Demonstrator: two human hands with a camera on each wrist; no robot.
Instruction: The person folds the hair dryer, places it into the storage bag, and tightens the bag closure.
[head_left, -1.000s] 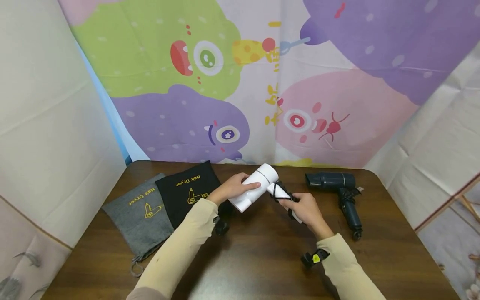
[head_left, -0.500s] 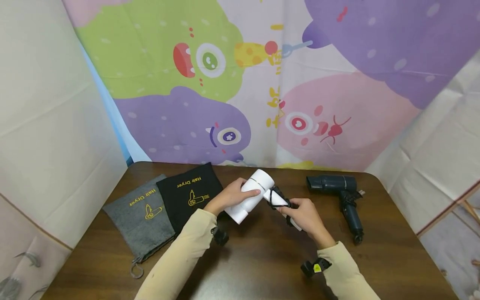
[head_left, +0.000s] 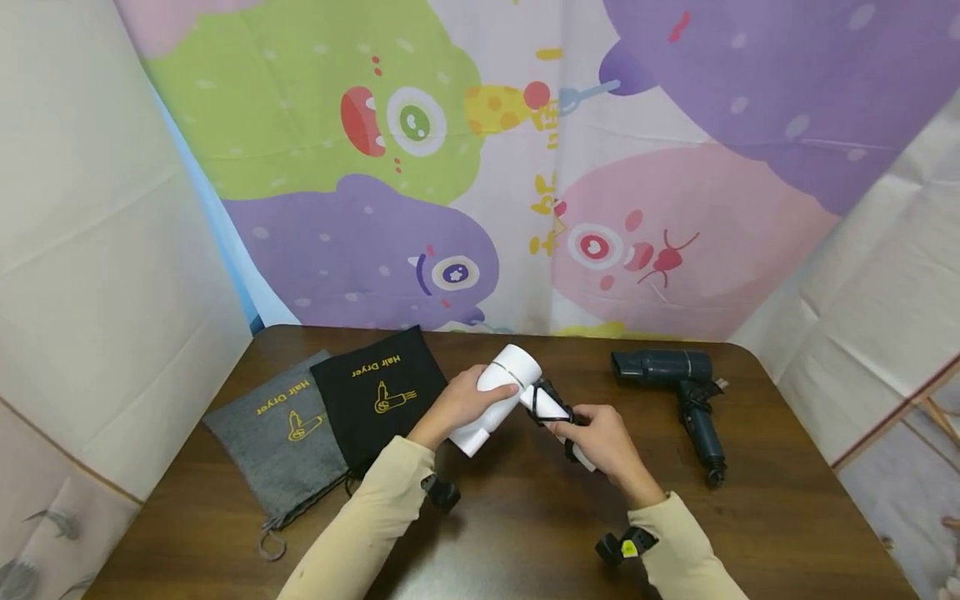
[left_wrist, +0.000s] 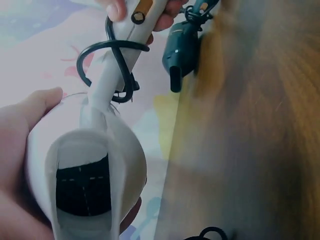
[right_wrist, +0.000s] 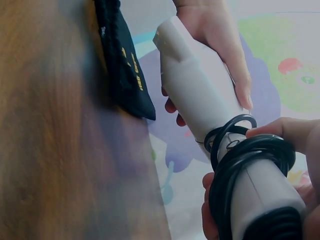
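A white hair dryer [head_left: 513, 368] is held tilted over the middle of the table by both hands. My left hand [head_left: 459, 403] grips its barrel, with the thumb lying along the top. Lower and to the right, my right hand [head_left: 606, 440] holds the handle. Loops of black cord [right_wrist: 227, 175] are wound around that handle, as the right wrist view shows close up. In the left wrist view the flat nozzle [left_wrist: 116, 200] faces the camera. The right palm hides part of the handle.
On the brown table [head_left: 517, 533], a dark hair dryer [head_left: 660, 367] lies at the right with its cord bundled. At the left, a black pouch [head_left: 375, 379] overlaps a grey drawstring pouch [head_left: 281, 450]. A patterned cloth [head_left: 420, 233] hangs behind the table.
Both hands have brought the white hair dryer a little lower and to the left, nearer the person. Their hold on barrel and handle stays the same.
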